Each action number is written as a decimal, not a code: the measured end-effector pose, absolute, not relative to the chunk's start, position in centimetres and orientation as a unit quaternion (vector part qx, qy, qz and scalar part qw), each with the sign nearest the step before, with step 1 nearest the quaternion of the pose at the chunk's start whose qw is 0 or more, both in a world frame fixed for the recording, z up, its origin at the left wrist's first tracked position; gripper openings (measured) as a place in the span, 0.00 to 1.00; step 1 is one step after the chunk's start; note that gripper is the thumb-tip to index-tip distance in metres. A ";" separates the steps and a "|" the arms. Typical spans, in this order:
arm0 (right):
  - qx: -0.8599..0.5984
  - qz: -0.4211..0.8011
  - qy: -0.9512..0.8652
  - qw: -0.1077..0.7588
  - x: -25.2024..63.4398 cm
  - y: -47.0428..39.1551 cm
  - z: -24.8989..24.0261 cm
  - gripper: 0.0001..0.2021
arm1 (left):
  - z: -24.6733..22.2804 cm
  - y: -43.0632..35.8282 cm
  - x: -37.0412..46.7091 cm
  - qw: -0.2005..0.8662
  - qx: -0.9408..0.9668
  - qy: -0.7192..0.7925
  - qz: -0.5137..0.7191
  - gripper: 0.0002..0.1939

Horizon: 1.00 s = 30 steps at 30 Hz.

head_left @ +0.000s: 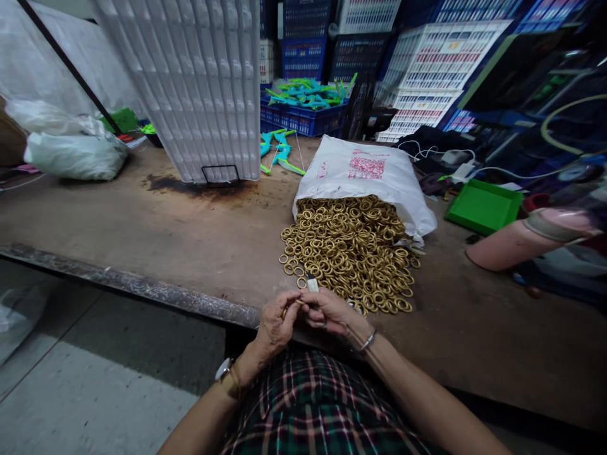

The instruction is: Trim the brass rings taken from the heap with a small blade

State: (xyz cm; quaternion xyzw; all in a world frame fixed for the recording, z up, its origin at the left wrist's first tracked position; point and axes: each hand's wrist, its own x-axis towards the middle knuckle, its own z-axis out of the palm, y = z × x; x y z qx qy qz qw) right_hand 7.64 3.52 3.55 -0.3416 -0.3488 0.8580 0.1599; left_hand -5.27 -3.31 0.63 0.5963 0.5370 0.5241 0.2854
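Brass-coloured rings spill in a heap from a white sack with red print onto the brown table. At the table's front edge, just left of the heap's near side, my two hands meet. My left hand pinches a brass ring between thumb and fingers. Its fingertips touch those of my right hand, which is closed round a small tool with a pale body and dark tip that points away from me. How the tool and ring meet is too small to tell.
Ribbed translucent trays stand upright at the back left of the table. Behind are a blue crate of turquoise-green pieces and stacked crates. To the right lie a green tray and a pink bottle. Plastic bags sit far left.
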 end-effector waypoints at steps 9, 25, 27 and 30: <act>-0.402 0.767 -0.444 0.230 7.0 2.5 3.6 0.15 | 1.6 -3.7 -4.7 0.379 0.478 0.592 0.527 0.07; -0.426 0.579 -0.659 0.221 6.8 3.0 2.6 0.12 | 2.3 -4.4 -4.4 0.658 0.226 0.449 0.561 0.15; -0.435 0.551 -0.676 0.225 6.9 3.3 2.6 0.11 | 2.6 -4.5 -4.5 0.668 0.208 0.436 0.566 0.15; -0.448 0.482 -0.719 0.221 7.2 3.4 2.5 0.11 | 2.8 -4.5 -4.6 0.667 0.201 0.430 0.575 0.14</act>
